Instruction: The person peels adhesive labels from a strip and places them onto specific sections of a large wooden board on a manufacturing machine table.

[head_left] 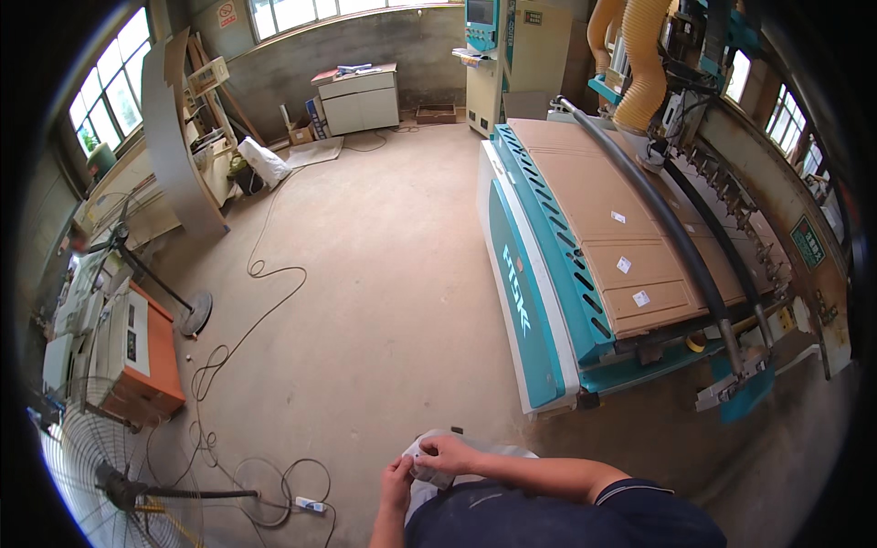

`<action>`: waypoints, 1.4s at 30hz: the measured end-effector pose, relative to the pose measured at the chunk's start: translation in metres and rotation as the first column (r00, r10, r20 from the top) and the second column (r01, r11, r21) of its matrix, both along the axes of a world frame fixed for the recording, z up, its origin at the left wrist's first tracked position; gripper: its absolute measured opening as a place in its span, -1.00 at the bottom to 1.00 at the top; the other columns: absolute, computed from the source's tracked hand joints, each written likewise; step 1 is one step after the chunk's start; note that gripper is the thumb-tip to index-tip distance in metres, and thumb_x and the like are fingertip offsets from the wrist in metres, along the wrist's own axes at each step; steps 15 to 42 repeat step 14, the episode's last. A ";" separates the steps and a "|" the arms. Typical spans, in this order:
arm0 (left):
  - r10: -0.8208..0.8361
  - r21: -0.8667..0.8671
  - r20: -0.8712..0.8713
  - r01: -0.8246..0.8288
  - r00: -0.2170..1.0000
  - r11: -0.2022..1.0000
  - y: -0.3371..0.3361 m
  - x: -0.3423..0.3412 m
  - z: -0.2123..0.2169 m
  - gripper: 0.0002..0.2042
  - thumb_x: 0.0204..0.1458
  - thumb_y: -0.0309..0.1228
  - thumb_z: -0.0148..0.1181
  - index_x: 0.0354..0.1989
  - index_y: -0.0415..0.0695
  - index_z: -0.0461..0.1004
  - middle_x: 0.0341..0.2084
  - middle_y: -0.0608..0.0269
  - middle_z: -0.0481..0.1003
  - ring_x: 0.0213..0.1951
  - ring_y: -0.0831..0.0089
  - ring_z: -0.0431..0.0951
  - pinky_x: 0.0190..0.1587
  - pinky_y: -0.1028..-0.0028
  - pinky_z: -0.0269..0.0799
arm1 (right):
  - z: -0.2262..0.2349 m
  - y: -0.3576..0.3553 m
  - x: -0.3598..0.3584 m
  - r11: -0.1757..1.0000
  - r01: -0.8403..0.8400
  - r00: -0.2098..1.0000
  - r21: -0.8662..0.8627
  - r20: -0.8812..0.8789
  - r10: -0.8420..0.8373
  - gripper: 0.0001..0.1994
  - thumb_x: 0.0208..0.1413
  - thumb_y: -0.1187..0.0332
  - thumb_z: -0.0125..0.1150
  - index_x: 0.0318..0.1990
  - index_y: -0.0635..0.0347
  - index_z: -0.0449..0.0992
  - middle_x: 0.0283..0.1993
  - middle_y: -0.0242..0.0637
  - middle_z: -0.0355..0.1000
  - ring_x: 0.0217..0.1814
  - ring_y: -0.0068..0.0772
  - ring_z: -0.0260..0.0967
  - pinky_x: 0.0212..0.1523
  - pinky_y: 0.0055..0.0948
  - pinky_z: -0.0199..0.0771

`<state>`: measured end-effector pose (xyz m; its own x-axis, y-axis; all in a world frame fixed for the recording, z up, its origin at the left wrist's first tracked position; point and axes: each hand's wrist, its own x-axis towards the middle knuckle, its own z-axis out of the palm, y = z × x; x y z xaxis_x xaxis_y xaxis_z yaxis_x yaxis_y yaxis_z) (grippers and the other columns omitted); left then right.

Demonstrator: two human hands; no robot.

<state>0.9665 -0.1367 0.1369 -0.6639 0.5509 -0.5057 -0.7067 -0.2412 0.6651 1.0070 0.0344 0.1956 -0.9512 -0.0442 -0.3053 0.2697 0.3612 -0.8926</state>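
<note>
Low in the head view, close to my body, my left hand (396,477) has its fingers closed at the left side of a small white paper-like piece (419,462). From the other side my right hand (447,453) reaches across and pinches the same piece, its fingertips close to those of the left. Whether it is a single sheet or a strip of labels is too small to tell. Pale grey material lies beneath the hands, partly covered by them.
To the right stands a teal-and-white machine bed (530,301) with brown cardboard (585,210) bearing several white labels (624,265). Cables (219,365) loop over the floor at left, with a power strip (311,504). A caged fan (114,484) and an orange-sided machine (151,356) stand there.
</note>
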 end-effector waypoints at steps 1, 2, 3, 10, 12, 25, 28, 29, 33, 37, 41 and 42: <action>-0.033 -0.057 -0.045 0.031 0.998 0.998 0.015 -0.029 0.004 -0.77 0.01 -0.40 0.08 -0.23 -0.31 0.43 -0.36 0.22 0.47 -0.32 0.47 0.47 -0.24 0.53 0.37 | 0.005 0.011 -0.023 0.998 0.066 0.997 -0.023 -0.032 -0.067 -0.73 -0.03 0.21 0.14 -0.37 0.29 0.40 -0.39 -0.18 0.38 -0.36 -0.40 0.33 -0.28 -0.43 0.29; -0.064 -0.128 -0.086 0.053 0.994 0.990 0.030 -0.059 0.013 -0.78 -0.01 -0.42 0.10 -0.25 -0.32 0.44 -0.37 0.23 0.48 -0.34 0.48 0.47 -0.25 0.55 0.37 | 0.008 0.021 -0.043 0.990 0.125 0.990 -0.062 -0.060 -0.129 -0.74 -0.01 0.24 0.13 -0.32 0.29 0.41 -0.36 -0.22 0.41 -0.33 -0.43 0.34 -0.25 -0.46 0.31; -0.094 -0.219 -0.122 0.066 0.988 0.974 0.040 -0.090 0.024 -0.79 -0.03 -0.44 0.12 -0.27 -0.32 0.45 -0.39 0.23 0.48 -0.35 0.50 0.47 -0.27 0.57 0.37 | 0.010 0.026 -0.063 0.977 0.176 0.979 -0.121 -0.080 -0.187 -0.75 0.00 0.27 0.13 -0.28 0.30 0.43 -0.34 -0.26 0.43 -0.30 -0.45 0.36 -0.22 -0.49 0.33; 0.067 0.022 -0.284 -0.063 0.956 0.998 0.156 -0.264 0.107 -0.80 0.02 -0.42 0.12 -0.28 -0.33 0.46 -0.43 0.28 0.49 -0.41 0.60 0.42 -0.32 0.62 0.30 | 0.053 0.104 -0.182 0.785 0.399 0.897 -0.475 0.025 -0.441 -0.85 0.03 0.46 0.10 -0.24 0.33 0.44 -0.32 -0.34 0.43 -0.29 -0.60 0.34 -0.21 -0.57 0.36; 0.055 0.022 -0.315 -0.050 0.947 0.998 0.183 -0.296 0.113 -0.80 0.02 -0.41 0.12 -0.27 -0.33 0.47 -0.44 0.30 0.49 -0.41 0.61 0.42 -0.30 0.62 0.30 | 0.051 0.123 -0.200 0.741 0.441 0.871 -0.507 0.043 -0.490 -0.87 0.03 0.47 0.09 -0.27 0.33 0.45 -0.36 -0.36 0.44 -0.32 -0.63 0.32 -0.24 -0.60 0.36; 0.015 0.023 -0.312 -0.008 0.950 1.000 0.213 -0.331 0.114 -0.79 0.02 -0.41 0.12 -0.26 -0.33 0.47 -0.43 0.29 0.49 -0.40 0.62 0.41 -0.31 0.61 0.30 | 0.055 0.147 -0.226 0.719 0.457 0.853 -0.524 0.030 -0.521 -0.86 0.02 0.46 0.10 -0.27 0.32 0.46 -0.35 -0.36 0.44 -0.32 -0.61 0.33 -0.23 -0.57 0.36; 0.015 0.023 -0.312 -0.008 0.950 1.000 0.213 -0.331 0.114 -0.79 0.02 -0.41 0.12 -0.26 -0.33 0.47 -0.43 0.29 0.49 -0.40 0.62 0.41 -0.31 0.61 0.30 | 0.055 0.147 -0.226 0.719 0.457 0.853 -0.524 0.030 -0.521 -0.86 0.02 0.46 0.10 -0.27 0.32 0.46 -0.35 -0.36 0.44 -0.32 -0.61 0.33 -0.23 -0.57 0.36; 0.015 0.023 -0.312 -0.008 0.950 1.000 0.213 -0.331 0.114 -0.79 0.02 -0.41 0.12 -0.26 -0.33 0.47 -0.43 0.29 0.49 -0.40 0.62 0.41 -0.31 0.61 0.30 | 0.055 0.147 -0.226 0.719 0.457 0.853 -0.524 0.030 -0.521 -0.86 0.02 0.46 0.10 -0.27 0.32 0.46 -0.35 -0.36 0.44 -0.32 -0.61 0.33 -0.23 -0.57 0.36; 0.015 0.023 -0.312 -0.008 0.950 1.000 0.213 -0.331 0.114 -0.79 0.02 -0.41 0.12 -0.26 -0.33 0.47 -0.43 0.29 0.49 -0.40 0.62 0.41 -0.31 0.61 0.30 | 0.055 0.147 -0.226 0.719 0.457 0.853 -0.524 0.030 -0.521 -0.86 0.02 0.46 0.10 -0.27 0.32 0.46 -0.35 -0.36 0.44 -0.32 -0.61 0.33 -0.23 -0.57 0.36; 0.015 0.023 -0.312 -0.008 0.950 1.000 0.213 -0.331 0.114 -0.79 0.02 -0.41 0.12 -0.26 -0.33 0.47 -0.43 0.29 0.49 -0.40 0.62 0.41 -0.31 0.61 0.30 | 0.055 0.147 -0.226 0.719 0.457 0.853 -0.524 0.030 -0.521 -0.86 0.02 0.46 0.10 -0.27 0.32 0.46 -0.35 -0.36 0.44 -0.32 -0.61 0.33 -0.23 -0.57 0.36; 0.015 0.023 -0.312 -0.008 0.950 1.000 0.213 -0.331 0.114 -0.79 0.02 -0.41 0.12 -0.26 -0.33 0.47 -0.43 0.29 0.49 -0.40 0.62 0.41 -0.31 0.61 0.30 | 0.055 0.147 -0.226 0.719 0.457 0.853 -0.524 0.030 -0.521 -0.86 0.02 0.46 0.10 -0.27 0.32 0.46 -0.35 -0.36 0.44 -0.32 -0.61 0.33 -0.23 -0.57 0.36; 0.015 0.023 -0.312 -0.008 0.950 1.000 0.213 -0.331 0.114 -0.79 0.02 -0.41 0.12 -0.26 -0.33 0.47 -0.43 0.29 0.49 -0.40 0.62 0.41 -0.31 0.61 0.30 | 0.055 0.147 -0.226 0.719 0.457 0.853 -0.524 0.030 -0.521 -0.86 0.02 0.46 0.10 -0.27 0.32 0.46 -0.35 -0.36 0.44 -0.32 -0.61 0.33 -0.23 -0.57 0.36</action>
